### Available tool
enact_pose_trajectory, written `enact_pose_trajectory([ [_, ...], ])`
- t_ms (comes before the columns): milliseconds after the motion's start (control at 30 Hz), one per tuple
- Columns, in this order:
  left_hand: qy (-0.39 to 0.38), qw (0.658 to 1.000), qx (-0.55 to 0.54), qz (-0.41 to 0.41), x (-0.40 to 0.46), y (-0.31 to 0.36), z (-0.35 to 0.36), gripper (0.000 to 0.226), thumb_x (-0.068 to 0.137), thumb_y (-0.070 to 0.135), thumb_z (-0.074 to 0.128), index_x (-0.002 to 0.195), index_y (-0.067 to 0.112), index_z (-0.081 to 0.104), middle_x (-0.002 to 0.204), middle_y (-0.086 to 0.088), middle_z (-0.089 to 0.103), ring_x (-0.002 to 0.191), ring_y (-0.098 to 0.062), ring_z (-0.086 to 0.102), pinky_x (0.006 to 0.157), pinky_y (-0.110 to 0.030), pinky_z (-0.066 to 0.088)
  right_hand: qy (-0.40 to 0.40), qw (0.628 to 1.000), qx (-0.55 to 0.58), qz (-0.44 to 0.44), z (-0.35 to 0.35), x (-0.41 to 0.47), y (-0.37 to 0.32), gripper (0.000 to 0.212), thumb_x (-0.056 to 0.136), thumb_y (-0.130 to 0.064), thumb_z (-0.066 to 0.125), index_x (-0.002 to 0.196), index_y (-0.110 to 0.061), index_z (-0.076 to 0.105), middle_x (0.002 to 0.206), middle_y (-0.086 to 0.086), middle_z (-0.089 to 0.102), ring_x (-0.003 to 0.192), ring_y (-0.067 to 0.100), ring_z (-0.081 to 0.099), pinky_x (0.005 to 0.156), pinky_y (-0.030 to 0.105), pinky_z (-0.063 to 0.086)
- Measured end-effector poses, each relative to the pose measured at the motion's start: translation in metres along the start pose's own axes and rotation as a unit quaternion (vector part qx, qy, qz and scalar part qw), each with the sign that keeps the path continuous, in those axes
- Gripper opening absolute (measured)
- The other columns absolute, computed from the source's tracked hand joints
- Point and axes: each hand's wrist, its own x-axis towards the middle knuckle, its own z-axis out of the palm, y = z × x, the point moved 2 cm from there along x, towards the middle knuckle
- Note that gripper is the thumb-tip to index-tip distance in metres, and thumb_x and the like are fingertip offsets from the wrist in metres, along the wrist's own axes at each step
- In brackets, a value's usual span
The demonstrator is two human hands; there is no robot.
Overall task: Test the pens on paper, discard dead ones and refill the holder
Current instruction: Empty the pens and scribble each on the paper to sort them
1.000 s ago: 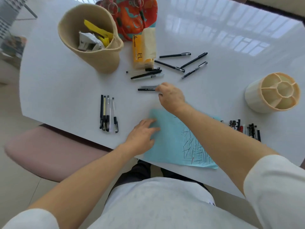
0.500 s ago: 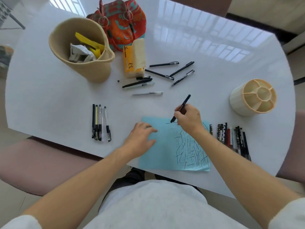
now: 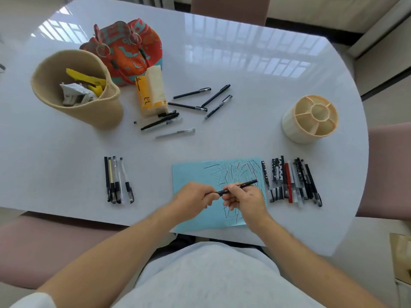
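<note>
Both hands hold one black pen (image 3: 244,184) level above the blue test paper (image 3: 191,172), which is covered in scribbled lines. My left hand (image 3: 193,200) pinches the pen's left end. My right hand (image 3: 243,200) grips its middle, and the far end sticks out to the upper right. Several loose pens (image 3: 193,103) lie scattered at the table's middle. A small row of pens (image 3: 116,180) lies left of the paper, a larger row (image 3: 291,181) right of it. The cream pen holder (image 3: 310,118) with its compartments stands at the right.
A tan felt bin (image 3: 104,112) holding crumpled paper and yellow scraps stands at the back left. Behind it sits an orange patterned bag (image 3: 131,50), with a yellow tissue pack (image 3: 151,92) beside it. Pink chairs flank the white table (image 3: 244,63).
My right hand lifted the black pen off the paper and turned it level. My left hand left the paper and took hold of the pen's left end. The camera view shifted.
</note>
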Motion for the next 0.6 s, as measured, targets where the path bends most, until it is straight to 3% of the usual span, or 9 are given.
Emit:
enact_pose_trajectory([
  [100,0.038,0.993,0.110,-0.012,-0.009,-0.018,0.000,0.030,0.101,0.040,0.048,0.096,0.020,0.069,0.078,0.004,0.068,0.074,-0.021,0.061,0.070,-0.037,0.049,0.113,0.993,0.034,0.004,-0.027,0.007,-0.004,0.025,0.100,-0.016,0.061,0.086,0.003,0.069,0.066,0.015,0.068,0.050,0.021,0.060,0.041,0.027,0.044],
  [167,0.056,0.988,0.143,-0.031,-0.020,-0.040,-0.005,0.029,0.101,0.040,0.048,0.096,0.021,0.069,0.080,0.003,0.067,0.076,-0.022,0.061,0.070,-0.037,0.048,0.149,0.989,-0.011,-0.016,-0.054,0.013,-0.010,0.027,0.100,-0.019,0.062,0.087,0.003,0.070,0.067,0.012,0.071,0.052,0.020,0.063,0.043,0.026,0.047],
  [267,0.077,0.986,0.143,-0.024,-0.024,-0.054,-0.007,0.025,0.099,0.041,0.051,0.099,0.024,0.068,0.087,0.007,0.066,0.082,-0.020,0.061,0.072,-0.037,0.049,0.107,0.991,-0.075,-0.039,-0.062,0.017,-0.010,0.018,0.098,-0.016,0.066,0.086,-0.008,0.077,0.080,0.012,0.078,0.068,0.020,0.073,0.058,0.029,0.059],
  [333,0.085,0.989,0.122,0.011,-0.019,-0.049,-0.001,0.021,0.097,0.040,0.055,0.102,0.024,0.068,0.102,0.010,0.067,0.095,-0.016,0.061,0.078,-0.036,0.051,0.069,0.992,-0.094,-0.057,-0.048,0.016,-0.002,0.017,0.095,-0.010,0.067,0.084,-0.017,0.078,0.084,0.014,0.078,0.075,0.023,0.077,0.070,0.037,0.063],
  [400,0.074,0.989,0.123,0.036,-0.012,-0.044,0.007,0.020,0.096,0.039,0.057,0.106,0.025,0.068,0.123,0.011,0.063,0.114,-0.012,0.056,0.090,-0.033,0.051,0.056,0.986,-0.137,-0.078,-0.032,0.015,0.010,0.015,0.089,-0.016,0.068,0.082,-0.024,0.078,0.080,0.008,0.078,0.073,0.025,0.076,0.073,0.041,0.063],
  [500,0.047,0.988,0.135,0.051,-0.008,-0.044,0.019,0.022,0.099,0.036,0.053,0.110,0.024,0.067,0.139,0.008,0.054,0.133,-0.011,0.045,0.103,-0.029,0.041,0.050,0.967,-0.221,-0.114,-0.019,0.012,0.024,0.012,0.078,-0.036,0.066,0.084,-0.039,0.075,0.075,-0.009,0.077,0.072,0.013,0.075,0.071,0.035,0.062],
  [600,0.023,0.988,0.140,0.059,-0.007,-0.045,0.028,0.025,0.101,0.033,0.050,0.110,0.018,0.067,0.143,0.006,0.050,0.141,-0.012,0.034,0.111,-0.029,0.034,0.059,0.945,-0.283,-0.153,-0.013,0.011,0.031,0.012,0.081,-0.040,0.066,0.087,-0.041,0.077,0.079,-0.026,0.074,0.074,-0.002,0.072,0.076,0.027,0.061],
])
